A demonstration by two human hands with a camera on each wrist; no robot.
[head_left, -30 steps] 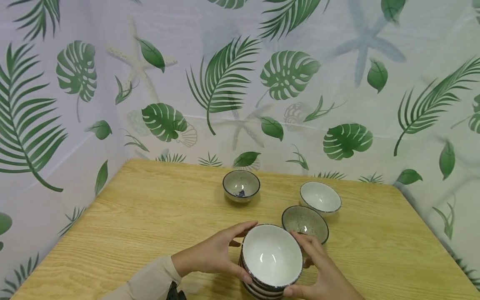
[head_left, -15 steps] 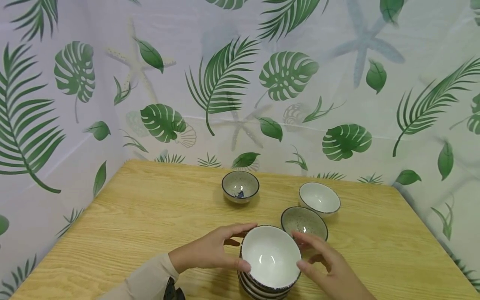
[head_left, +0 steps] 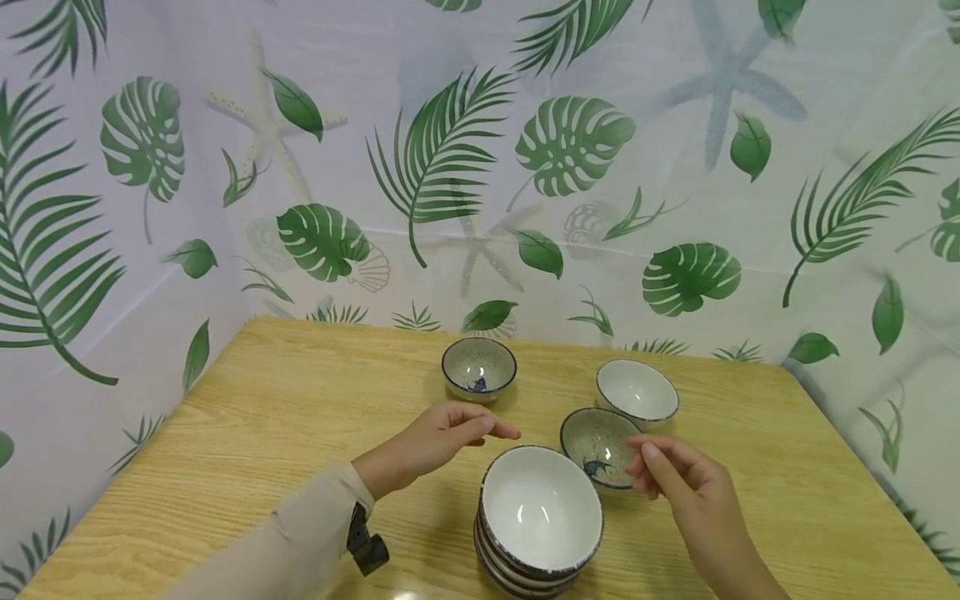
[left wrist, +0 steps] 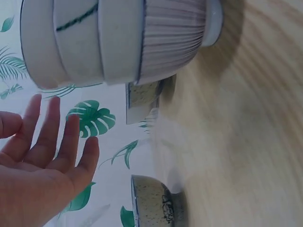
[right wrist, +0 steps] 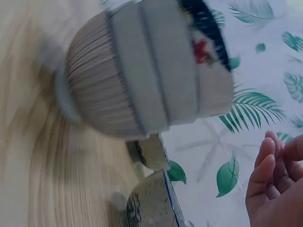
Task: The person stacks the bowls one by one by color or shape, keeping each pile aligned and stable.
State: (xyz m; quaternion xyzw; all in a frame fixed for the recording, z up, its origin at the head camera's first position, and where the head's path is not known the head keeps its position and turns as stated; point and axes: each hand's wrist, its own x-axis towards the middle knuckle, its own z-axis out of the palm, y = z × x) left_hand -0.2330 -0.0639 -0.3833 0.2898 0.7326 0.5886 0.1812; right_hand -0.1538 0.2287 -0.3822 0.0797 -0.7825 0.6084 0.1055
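Observation:
A stack of several bowls (head_left: 542, 510) stands near the table's front edge, a white-lined bowl on top. In the left wrist view the stack (left wrist: 118, 40) shows a ribbed lowest bowl; a red flower marks an upper bowl of the stack (right wrist: 151, 71) in the right wrist view. Off the stack's upper left, my left hand (head_left: 435, 442) hovers with fingers loosely extended, touching nothing. My right hand (head_left: 693, 492) is raised to the stack's right, fingers loosely bent and holding nothing; it partly covers a speckled grey bowl (head_left: 600, 437) behind the stack.
Behind the speckled bowl is a white bowl (head_left: 637, 390), their rims close together or touching. Another speckled bowl with a blue motif (head_left: 478, 368) sits at the back middle of the wooden table (head_left: 315, 417). A leaf-patterned cloth (head_left: 450, 167) hangs behind the table.
Both hands have let go of the stack's top bowl. The left hand has moved up and away, the right hand up and to the right. The stack stays in place.

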